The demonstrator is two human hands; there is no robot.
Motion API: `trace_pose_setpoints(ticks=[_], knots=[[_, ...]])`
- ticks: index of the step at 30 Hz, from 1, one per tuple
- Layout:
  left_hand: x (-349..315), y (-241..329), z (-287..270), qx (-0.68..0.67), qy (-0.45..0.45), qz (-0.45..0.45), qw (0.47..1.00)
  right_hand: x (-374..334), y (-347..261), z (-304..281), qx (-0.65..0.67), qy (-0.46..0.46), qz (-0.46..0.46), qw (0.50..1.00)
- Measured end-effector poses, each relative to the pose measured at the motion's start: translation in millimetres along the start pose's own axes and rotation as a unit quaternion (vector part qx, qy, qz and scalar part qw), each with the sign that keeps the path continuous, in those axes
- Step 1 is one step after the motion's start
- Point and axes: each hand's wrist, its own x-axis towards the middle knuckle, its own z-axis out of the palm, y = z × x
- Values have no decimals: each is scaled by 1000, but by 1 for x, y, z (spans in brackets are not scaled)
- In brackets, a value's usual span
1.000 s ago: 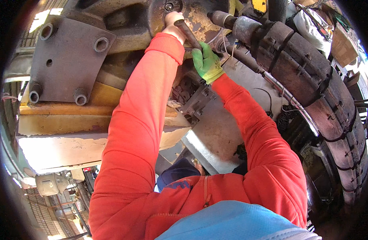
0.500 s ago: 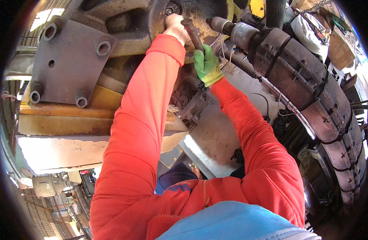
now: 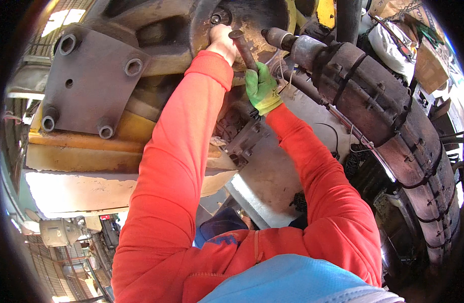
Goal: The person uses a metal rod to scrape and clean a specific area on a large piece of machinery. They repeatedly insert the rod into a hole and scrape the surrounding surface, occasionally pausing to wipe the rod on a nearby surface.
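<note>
Fingers [image 3: 263, 74] of the gloved right hand [image 3: 263, 90] wrap the bar [image 3: 245, 50], the left hand's [image 3: 222, 40] hold I can't tell, and the fitting [image 3: 216, 19] sits recessed, whether finished or not unclear.

I see a flat grey metal surface [image 3: 272, 177] at four o'clock, bearing a thin curved dark cable [image 3: 335, 133] towards three and a black tangled clump [image 3: 298, 203] at four.

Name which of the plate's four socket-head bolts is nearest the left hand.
The upper-right socket-head bolt on the metal plate; the other three sit farther left, away from the left hand.
</note>
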Motion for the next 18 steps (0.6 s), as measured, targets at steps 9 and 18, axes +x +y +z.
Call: trace_pose_setpoints(ticks=[9,18], knots=[[26,-8,-6,66,-55,23,996,4,-2,1,-6,-11,42,999],[19,-13,3,-52,16,-40,998,4,3,2,13,-2,11,1000]])
